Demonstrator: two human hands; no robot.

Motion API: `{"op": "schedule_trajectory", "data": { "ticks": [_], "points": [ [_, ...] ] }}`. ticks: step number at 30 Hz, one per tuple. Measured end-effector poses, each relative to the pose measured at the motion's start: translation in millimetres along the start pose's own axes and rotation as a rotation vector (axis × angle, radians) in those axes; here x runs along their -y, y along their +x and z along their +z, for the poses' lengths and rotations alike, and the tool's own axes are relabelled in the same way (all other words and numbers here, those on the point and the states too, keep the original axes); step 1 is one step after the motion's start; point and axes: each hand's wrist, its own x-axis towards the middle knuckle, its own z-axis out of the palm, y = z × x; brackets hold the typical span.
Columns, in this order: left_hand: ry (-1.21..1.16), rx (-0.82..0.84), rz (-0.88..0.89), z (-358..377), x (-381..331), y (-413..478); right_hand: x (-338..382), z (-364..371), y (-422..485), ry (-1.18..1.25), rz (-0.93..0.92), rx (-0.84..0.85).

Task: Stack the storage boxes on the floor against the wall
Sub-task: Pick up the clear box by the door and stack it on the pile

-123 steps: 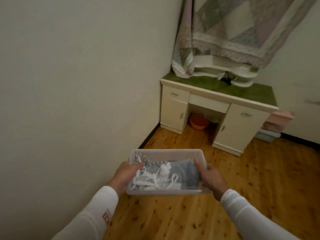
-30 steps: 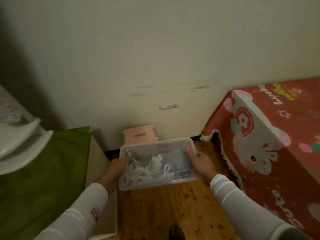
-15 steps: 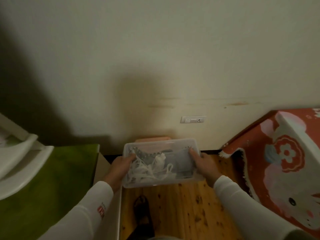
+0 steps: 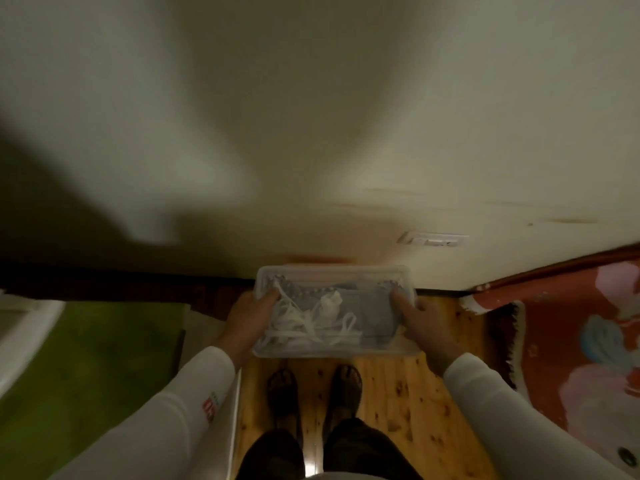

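I hold a clear plastic storage box [image 4: 332, 349] in front of me, close to the wall. White straps and grey cloth lie inside it. My left hand [image 4: 247, 322] grips its left rim with the thumb over the edge, and my right hand [image 4: 420, 318] grips its right rim the same way. A thin strip of a pink box [image 4: 318, 259] shows just behind the far rim, against the wall; the clear box hides the rest of it.
A green-topped desk [image 4: 86, 358] stands close on my left. A red blanket with a cartoon print [image 4: 571, 334] hangs on the right. My feet [image 4: 311, 386] stand on the narrow wooden floor [image 4: 398, 393] between them. A wall socket [image 4: 433, 240] sits above the skirting.
I have stepped closer to the wall and tilted my view down. The clear box now sits over the pink box, which is nearly hidden. Both feet have come into view.
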Motion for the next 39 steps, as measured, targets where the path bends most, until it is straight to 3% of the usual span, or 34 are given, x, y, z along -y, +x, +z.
{"op": "schedule_trajectory", "data": {
  "ticks": [8,16,39],
  "points": [
    [-0.035,-0.114,-0.044,15,8,91,-12,33,94,0.006,0.050,-0.002],
    [0.015,-0.109,-0.034,24,10,146,-19,44,153,-0.102,0.076,0.056],
    [-0.013,-0.157,0.042,22,8,175,-15,61,168,-0.029,0.073,0.012]
  ]
}}
